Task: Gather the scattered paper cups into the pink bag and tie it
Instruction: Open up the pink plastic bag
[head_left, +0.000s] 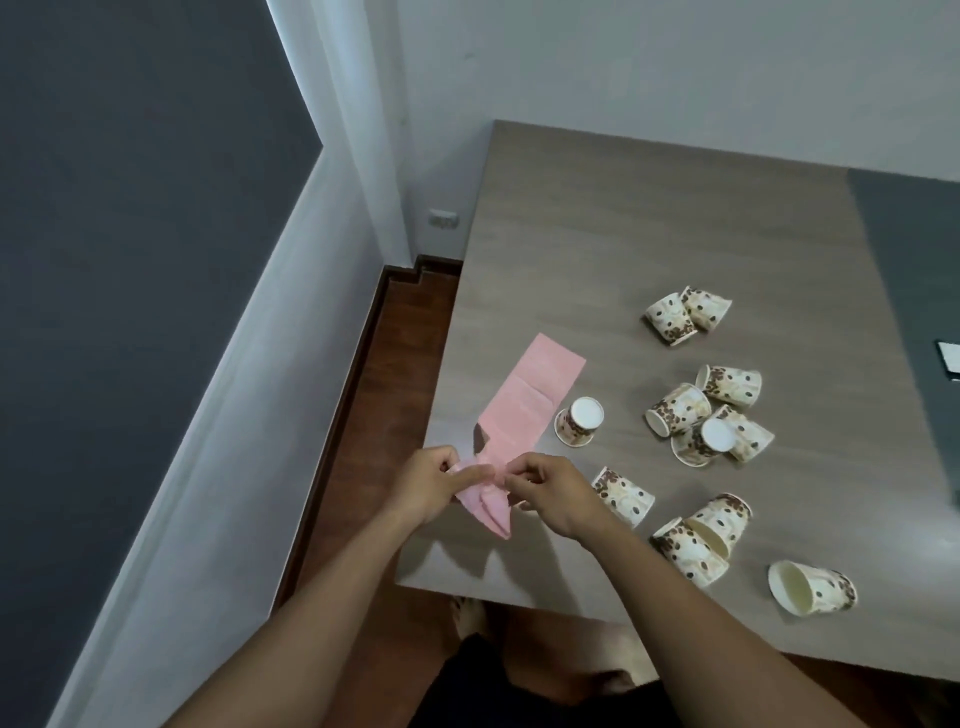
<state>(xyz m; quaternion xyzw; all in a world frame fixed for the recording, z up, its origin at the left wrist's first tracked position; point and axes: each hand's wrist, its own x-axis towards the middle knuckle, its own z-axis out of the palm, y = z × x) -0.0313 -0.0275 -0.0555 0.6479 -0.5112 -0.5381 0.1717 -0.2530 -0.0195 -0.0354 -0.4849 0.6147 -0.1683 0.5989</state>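
The pink bag (524, 400) lies flat and folded near the table's left edge, with its near end lifted. My left hand (428, 486) and my right hand (548, 493) both pinch that near end, fingers close together. Several paper cups with a brown coffee-bean print lie scattered to the right. One cup (579, 421) stands upside down beside the bag. Another cup (623, 493) lies on its side just right of my right hand. A cup (810, 592) lies at the front right with its mouth toward me.
The grey wooden table (649, 218) has its left edge next to a wall corner and red-brown floor (395, 374). A dark mat (914, 270) covers the table's right side, with a white object (949, 356) on it. My legs show below the front edge.
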